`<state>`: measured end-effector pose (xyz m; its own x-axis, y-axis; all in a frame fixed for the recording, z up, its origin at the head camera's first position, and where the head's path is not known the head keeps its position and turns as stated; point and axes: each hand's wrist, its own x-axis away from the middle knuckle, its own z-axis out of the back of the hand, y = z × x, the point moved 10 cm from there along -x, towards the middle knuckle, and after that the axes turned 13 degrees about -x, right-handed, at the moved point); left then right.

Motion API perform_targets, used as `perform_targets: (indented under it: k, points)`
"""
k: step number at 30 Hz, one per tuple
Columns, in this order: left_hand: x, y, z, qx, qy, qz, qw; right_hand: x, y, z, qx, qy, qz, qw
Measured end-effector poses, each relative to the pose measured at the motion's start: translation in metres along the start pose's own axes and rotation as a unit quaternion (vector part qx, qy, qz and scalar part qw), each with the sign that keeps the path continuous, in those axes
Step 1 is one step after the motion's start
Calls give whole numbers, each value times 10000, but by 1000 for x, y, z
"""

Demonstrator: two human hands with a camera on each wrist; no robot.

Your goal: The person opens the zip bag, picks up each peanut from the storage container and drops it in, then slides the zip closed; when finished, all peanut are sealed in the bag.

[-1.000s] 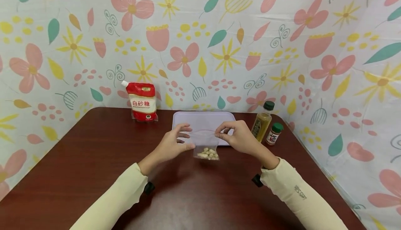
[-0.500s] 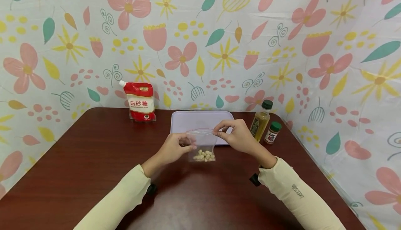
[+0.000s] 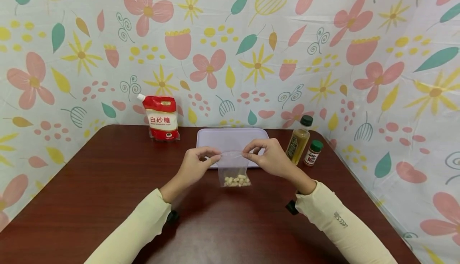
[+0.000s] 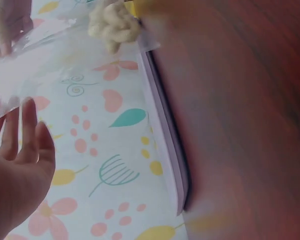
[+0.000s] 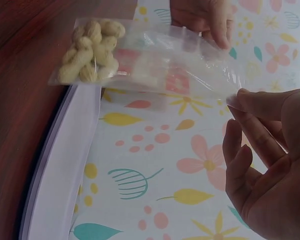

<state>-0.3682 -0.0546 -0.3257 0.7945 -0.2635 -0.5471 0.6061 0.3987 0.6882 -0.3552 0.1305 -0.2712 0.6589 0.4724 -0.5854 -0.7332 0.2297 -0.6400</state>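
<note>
A clear zip bag (image 3: 231, 171) hangs upright in front of me with several unshelled peanuts (image 3: 237, 181) at its bottom. My left hand (image 3: 194, 167) pinches its upper left corner between thumb and finger. At the upper right corner, my right hand (image 3: 270, 158) pinches the plastic the same way. In the right wrist view the thumb and forefinger of the right hand (image 5: 272, 145) grip the bag's mouth edge, the other fingers loosely bent. The left wrist view shows the left hand (image 4: 22, 165) at the bag's edge, its fingers partly cut off by the frame.
Behind the bag lies a pale purple tray (image 3: 205, 138) on the dark wooden table (image 3: 108, 184). A red and white sugar pouch (image 3: 162, 118) stands at the back left. An oil bottle (image 3: 299, 140) and a green-capped spice jar (image 3: 313, 153) stand at the right. Floral cloth (image 3: 230, 56) hangs behind.
My left hand has come from beside the bag to its upper left corner and now pinches it. The right hand keeps its pinch. The bag now hangs stretched between both hands.
</note>
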Motion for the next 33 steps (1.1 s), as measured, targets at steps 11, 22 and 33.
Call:
perform_targets:
  k: [11,22,33]
  points:
    - [1,39,23,-1295,1095,-1459,9747,0,-10,3,177,135,214,9995]
    - [3,43,14,-1410,1063,-1624,9708,0,5,0,140,-12,-394,9991]
    - [4,41,2,-1100,813,-1431,9802,-13,8,-42,-15,-855,-473,9952]
